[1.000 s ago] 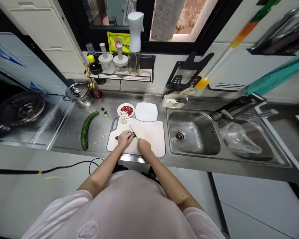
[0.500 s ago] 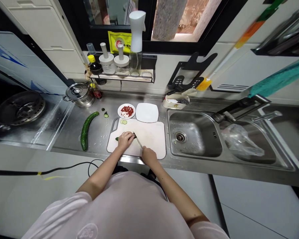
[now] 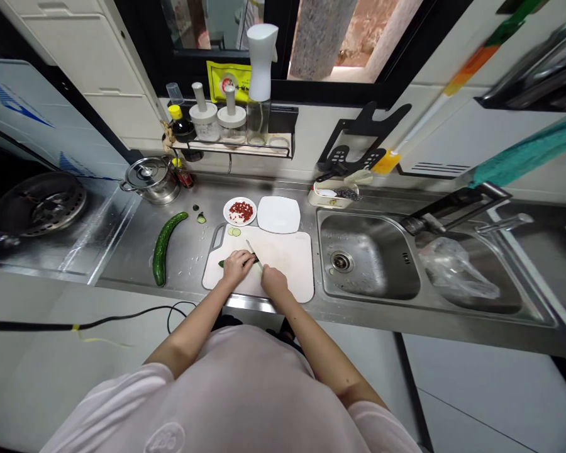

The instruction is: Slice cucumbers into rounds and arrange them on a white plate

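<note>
The left hand [image 3: 238,265] is held low and is turned palm down, with the fingers [image 3: 248,257] curved over and directed toward the right. The right hand [image 3: 274,281] is closed in a firm grip — its fingers are folded inward — and it is kept just beside the left one. The left forearm [image 3: 193,321] and the right forearm [image 3: 311,333] are bare, and are extended forward from the body and angled inward, so the two wrists are brought near each other.
</note>
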The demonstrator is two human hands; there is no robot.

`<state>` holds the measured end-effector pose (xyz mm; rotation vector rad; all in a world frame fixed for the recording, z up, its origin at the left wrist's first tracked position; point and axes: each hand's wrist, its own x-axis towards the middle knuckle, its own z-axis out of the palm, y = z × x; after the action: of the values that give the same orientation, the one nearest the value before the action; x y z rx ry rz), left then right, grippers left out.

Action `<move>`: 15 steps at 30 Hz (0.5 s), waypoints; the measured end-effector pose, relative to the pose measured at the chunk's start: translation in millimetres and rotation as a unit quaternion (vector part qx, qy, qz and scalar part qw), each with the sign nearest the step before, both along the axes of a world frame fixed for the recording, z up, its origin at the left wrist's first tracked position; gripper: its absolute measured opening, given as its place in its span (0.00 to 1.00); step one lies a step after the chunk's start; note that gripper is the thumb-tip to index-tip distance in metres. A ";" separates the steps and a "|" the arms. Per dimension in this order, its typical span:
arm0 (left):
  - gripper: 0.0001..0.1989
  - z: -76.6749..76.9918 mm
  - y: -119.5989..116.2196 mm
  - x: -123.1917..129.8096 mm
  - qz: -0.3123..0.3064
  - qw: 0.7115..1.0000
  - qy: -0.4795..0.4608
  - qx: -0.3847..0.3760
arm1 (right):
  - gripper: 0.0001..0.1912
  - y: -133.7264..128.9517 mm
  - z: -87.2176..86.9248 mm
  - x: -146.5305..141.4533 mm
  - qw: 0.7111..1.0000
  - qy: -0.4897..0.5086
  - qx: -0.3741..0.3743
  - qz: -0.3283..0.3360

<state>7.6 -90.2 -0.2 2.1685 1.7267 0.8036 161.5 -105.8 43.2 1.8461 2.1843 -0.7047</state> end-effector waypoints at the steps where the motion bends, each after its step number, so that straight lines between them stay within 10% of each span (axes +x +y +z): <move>1: 0.11 0.4 -0.1 0.1 0.000 1.000 0.001 0.001 | 0.12 1.0 -0.4 -0.7 1.000 0.002 0.004 0.001; 15: 0.11 1.9 -0.7 -0.4 0.003 1.000 0.007 0.002 | 0.12 -11.8 -0.7 8.0 1.000 -0.008 0.005 0.007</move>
<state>7.2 -90.9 1.7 2.1779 1.7402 0.7969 169.4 -117.6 42.5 1.8331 2.1919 -0.6763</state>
